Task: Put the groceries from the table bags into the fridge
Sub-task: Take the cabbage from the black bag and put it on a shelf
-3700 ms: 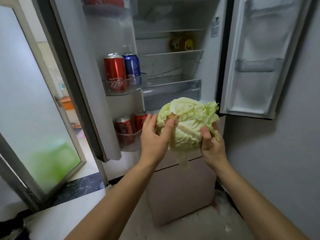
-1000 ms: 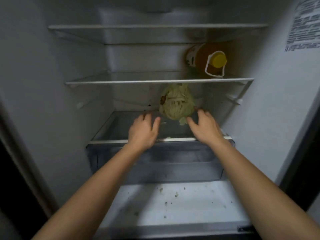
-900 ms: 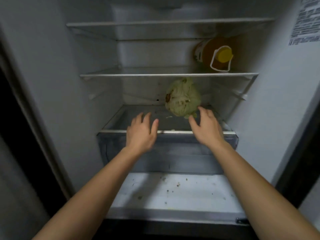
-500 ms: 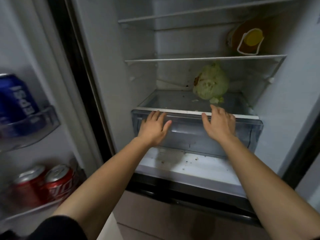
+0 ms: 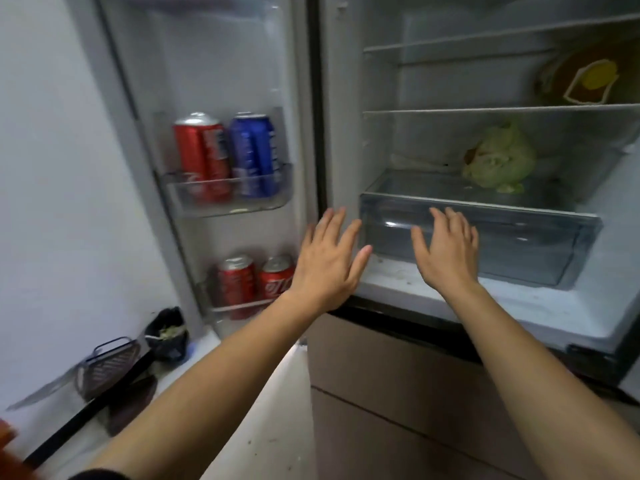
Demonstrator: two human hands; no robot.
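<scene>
Reaching up from the bottom edge to mid-frame, the left hand (image 5: pixel 329 258) and right hand (image 5: pixel 446 251) are spread, fingers straight, backs toward the camera, holding nothing. The right is in front of the clear drawer (image 5: pixel 540 251) of the fridge (image 5: pixel 346 133). Farther back, at right, the cabbage (image 5: pixel 498 161) sits on the shelf (image 5: pixel 422 187) above the drawer.

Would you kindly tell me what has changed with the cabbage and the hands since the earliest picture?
The cabbage, earlier held in both hands before the fridge, now lies released on the shelf above the clear drawer. The left hand and right hand have drawn back out, open and empty. The yellow-capped bottle and door cans stayed put.
</scene>
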